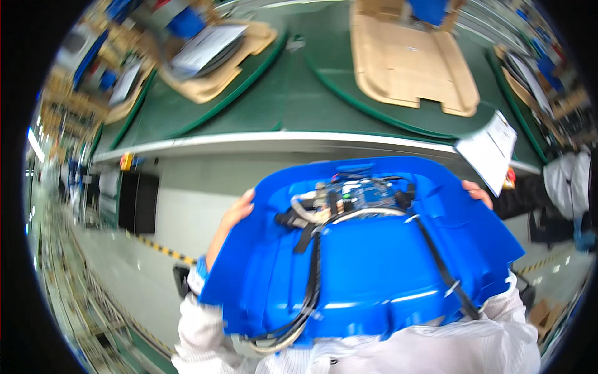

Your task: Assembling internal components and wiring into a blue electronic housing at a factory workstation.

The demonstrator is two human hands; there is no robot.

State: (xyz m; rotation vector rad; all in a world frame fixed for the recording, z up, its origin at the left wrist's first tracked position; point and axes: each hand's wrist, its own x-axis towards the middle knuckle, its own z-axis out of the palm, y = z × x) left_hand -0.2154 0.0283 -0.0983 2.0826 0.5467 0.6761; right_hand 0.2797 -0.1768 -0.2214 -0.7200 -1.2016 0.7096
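Left hand (238, 209) has the shell's (367, 255) left edge, partly curled. Shell's up between both hands, just short of the bench (293, 93). Cables (314, 268) spill over its near-left edge, so imo a swing could snag one. Board's (374, 192) bare by its far edge; bumping the bench could crack it. Right hand (478, 194) holds the right edge, mostly hidden; a slip there could drop everything.

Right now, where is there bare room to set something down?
The green bench is bare between the two large curved green strips. Papers crowd the tan tray leftward; rightward, a white sheet juts past the front edge.
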